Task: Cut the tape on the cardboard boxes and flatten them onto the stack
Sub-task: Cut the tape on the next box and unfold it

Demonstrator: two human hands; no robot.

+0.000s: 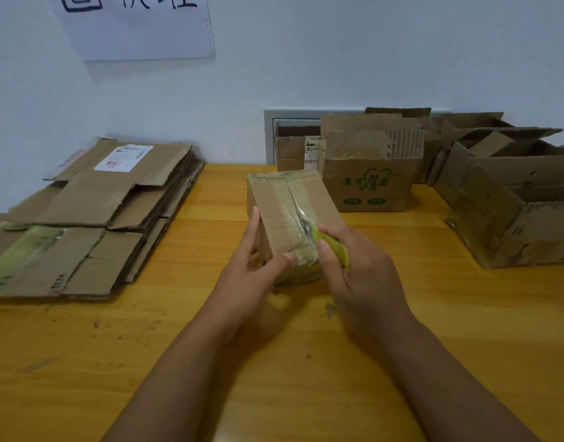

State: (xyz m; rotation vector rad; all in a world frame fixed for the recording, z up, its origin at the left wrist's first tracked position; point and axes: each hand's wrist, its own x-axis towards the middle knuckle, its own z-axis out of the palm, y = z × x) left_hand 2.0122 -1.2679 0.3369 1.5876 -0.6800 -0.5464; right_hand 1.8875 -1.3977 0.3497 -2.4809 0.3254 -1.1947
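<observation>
Taped box (290, 215) sits on the wooden table (210, 362) directly ahead of both hands, between the flattened stack (92, 215) to the left and the open, unflattened boxes (513, 199) to the right and rear. Its long axis runs away from the person, tilted slightly toward the left, and the clear tape seam (295, 199) follows that axis down the middle of the top face. The left hand (258, 266) grips the near left corner, fingers lying up the left side wall and thumb pressed on the near top edge, steadying the box. The right hand (354, 269) is curled round a yellow-green cutter (333, 247), whose blade tip meets the seam at about its midpoint; blade detail is blurred. The right hand is the nearer to the seam. The step in hand appears to be slitting the top tape. Remaining travel lies along the seam line, so the cut should track the long axis while the left thumb stays clear of the blade path.
</observation>
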